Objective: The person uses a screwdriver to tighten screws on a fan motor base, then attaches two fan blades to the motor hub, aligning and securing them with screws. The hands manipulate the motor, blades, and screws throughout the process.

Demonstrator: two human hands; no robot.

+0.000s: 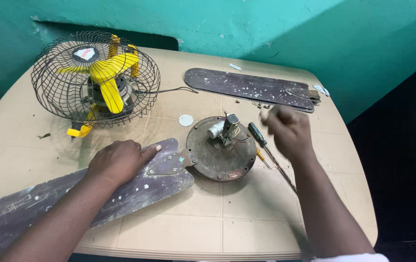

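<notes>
My left hand (119,160) lies flat on a dark, paint-speckled ceiling fan blade (33,206), pressing it to the table near its metal bracket (169,163). The bracket meets a round rusty fan motor housing (217,155) with a small capacitor and terminal block on top. Blurred with motion, my right hand (288,132) hovers just right of the motor, fingers loosely curled; whether it holds anything cannot be seen. A screwdriver with a dark handle (259,136) lies under that hand, and a small yellow-handled one (262,157) rests beside it.
A beige plastic table (208,228) carries everything. A second loose blade (251,88) lies at the back, with small screws near it. A yellow caged table fan (96,80) stands at the back left. A white round cap (185,120) sits mid-table. Teal walls are behind.
</notes>
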